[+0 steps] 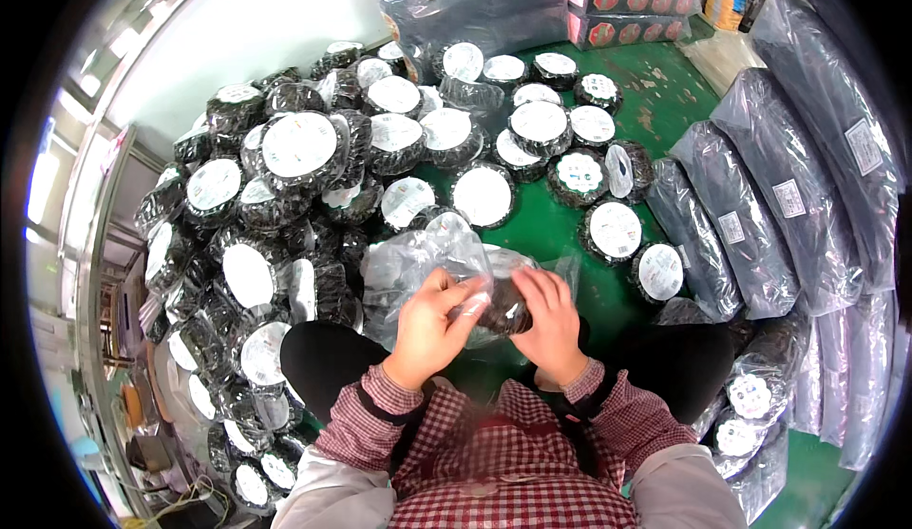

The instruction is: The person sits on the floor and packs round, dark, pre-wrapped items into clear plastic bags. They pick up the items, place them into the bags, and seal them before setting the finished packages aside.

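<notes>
My left hand point(434, 329) pinches the edge of a clear plastic bag point(420, 265) between thumb and bent fingers. The bag spreads out crumpled in front of and left of that hand. Against its right side sits a dark round pack point(506, 308) in shiny film. My right hand point(548, 312) grips this pack from the right, fingers over its top edge. Whether the pack is partly inside the bag I cannot tell. Just beyond my hands lies a wrapped round pack point(483, 196) with a white label.
A heap of similar wrapped packs point(299, 146) fills the left side, against a white wall point(285, 9). More labelled packs point(614, 230) stand on the green floor point(655, 94). Long plastic-wrapped bundles point(791, 187) line the right. Film-wrapped stacks point(484, 2) stand at the back.
</notes>
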